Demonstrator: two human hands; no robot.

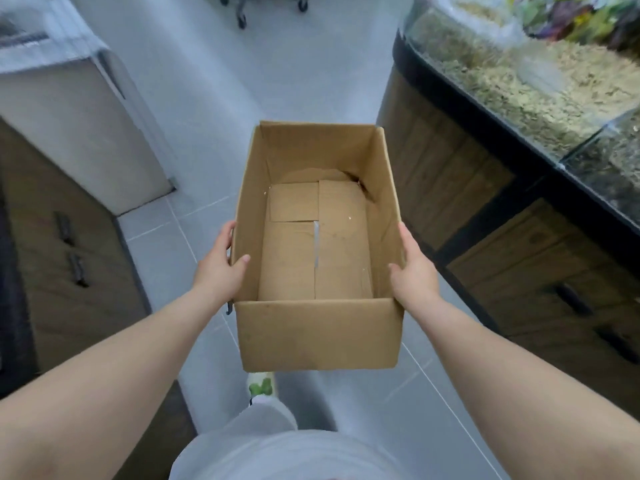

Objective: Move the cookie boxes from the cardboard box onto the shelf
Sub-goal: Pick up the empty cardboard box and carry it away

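Observation:
A brown cardboard box (318, 337) is held in the air above the grey tiled floor, its top open. Nothing lies inside it; only the folded bottom flaps show. My left hand (221, 265) grips the left wall, thumb hooked over the rim and fingers along the outside. My right hand (414, 268) holds the right wall the same way, thumb on the inner side. No cookie boxes and no shelf are in view.
A glass tank (540, 95) with bedding stands on a wooden cabinet (485, 216) with dark handles at right. Wooden drawers (69, 258) and a pale cabinet (90, 133) line the left. Castor wheels (242, 19) show at the far end of the aisle. My foot (261, 384) is below the box.

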